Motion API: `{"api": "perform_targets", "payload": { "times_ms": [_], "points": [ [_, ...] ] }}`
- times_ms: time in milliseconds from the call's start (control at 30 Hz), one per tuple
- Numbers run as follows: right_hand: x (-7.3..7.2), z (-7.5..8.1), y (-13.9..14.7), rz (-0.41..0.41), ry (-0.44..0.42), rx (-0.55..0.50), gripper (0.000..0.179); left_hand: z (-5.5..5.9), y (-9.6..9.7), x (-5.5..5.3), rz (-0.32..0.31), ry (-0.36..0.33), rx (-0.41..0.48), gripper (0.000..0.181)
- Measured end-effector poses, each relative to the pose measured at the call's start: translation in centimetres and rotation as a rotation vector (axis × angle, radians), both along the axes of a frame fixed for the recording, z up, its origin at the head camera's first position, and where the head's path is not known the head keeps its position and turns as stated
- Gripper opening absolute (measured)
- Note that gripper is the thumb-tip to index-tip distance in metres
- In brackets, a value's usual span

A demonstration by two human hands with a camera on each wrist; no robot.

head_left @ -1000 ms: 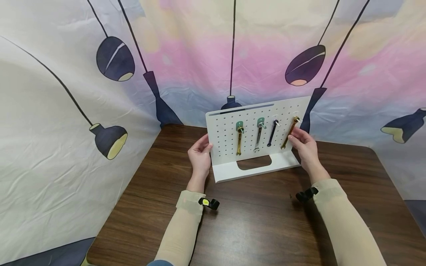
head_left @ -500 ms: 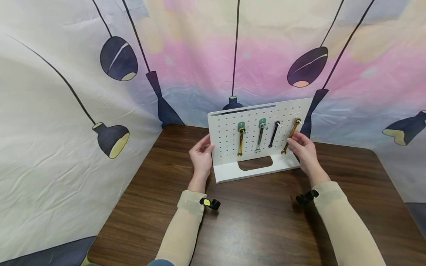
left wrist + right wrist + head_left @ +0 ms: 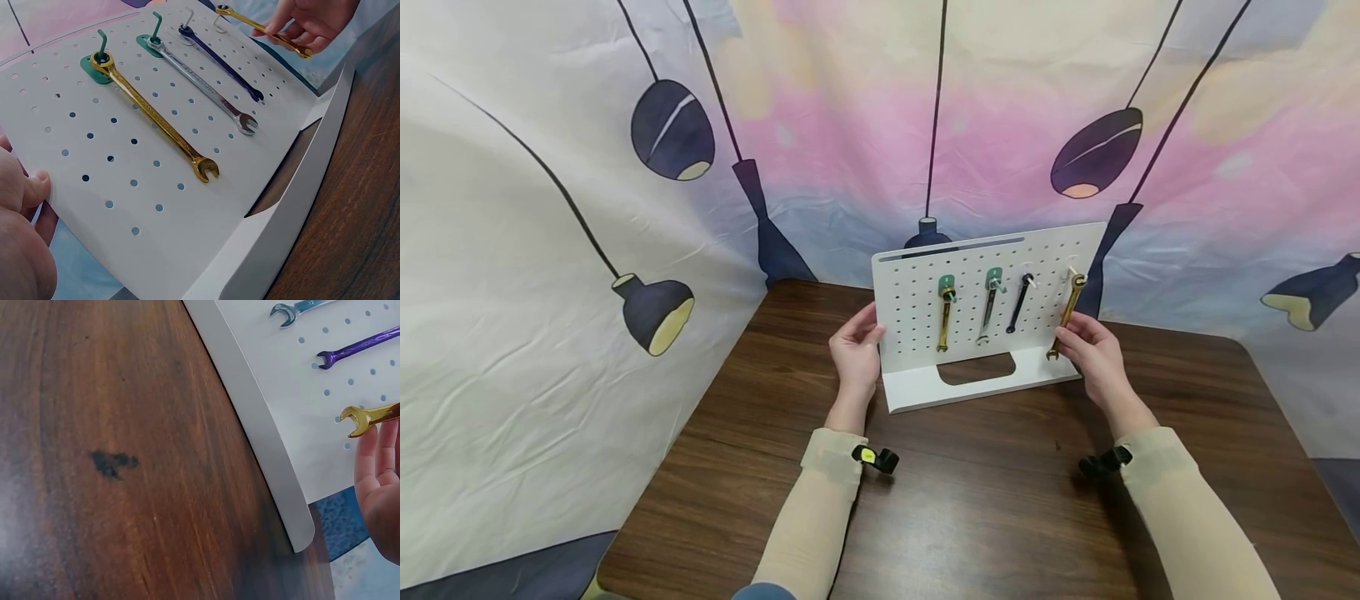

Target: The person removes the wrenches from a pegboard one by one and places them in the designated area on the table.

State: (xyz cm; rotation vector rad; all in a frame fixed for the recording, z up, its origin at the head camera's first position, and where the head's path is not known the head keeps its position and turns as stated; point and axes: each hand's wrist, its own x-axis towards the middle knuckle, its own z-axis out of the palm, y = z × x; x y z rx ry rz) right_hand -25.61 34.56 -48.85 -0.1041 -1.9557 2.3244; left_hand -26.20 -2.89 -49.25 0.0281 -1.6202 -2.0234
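The left edge of the white pegboard [image 3: 910, 317] is pinched between the thumb and curled fingers of the left hand [image 3: 856, 354]. In front of the pegboard's right end, a gold wrench [image 3: 1068, 307] is gripped by its lower half in the nearly closed right hand [image 3: 1097, 354]. Farther left on the pegboard, a purple wrench [image 3: 222, 59], a silver wrench [image 3: 201, 85] and a second gold wrench [image 3: 153, 115] are hung.

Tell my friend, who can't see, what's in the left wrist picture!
A right hand holds a gold wrench by the far end of a white pegboard, and a left hand grips the near edge. Hanging on it are a second gold wrench, a silver wrench and a purple wrench.
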Motion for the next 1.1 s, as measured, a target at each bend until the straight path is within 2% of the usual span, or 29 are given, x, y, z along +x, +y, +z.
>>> {"api": "perform_targets", "payload": {
  "times_ms": [100,400,700,1100],
  "points": [
    [0.3,0.0,0.1,0.006,0.016,-0.030,0.022,0.0,0.0,0.0,-0.002,-0.003,-0.001,0.033],
    [1.1,0.2,0.3,0.022,0.034,-0.003,0.022,-0.1,-0.1,0.0,0.004,-0.003,-0.007,0.034],
    [2.3,1.3,0.9,0.072,0.046,-0.033,0.022,-0.1,0.0,0.0,-0.003,0.003,-0.007,0.035],
    [2.7,2.0,1.3,0.104,0.056,-0.057,0.026,0.1,-0.1,0.0,0.002,-0.002,-0.011,0.036]
  ]
}}
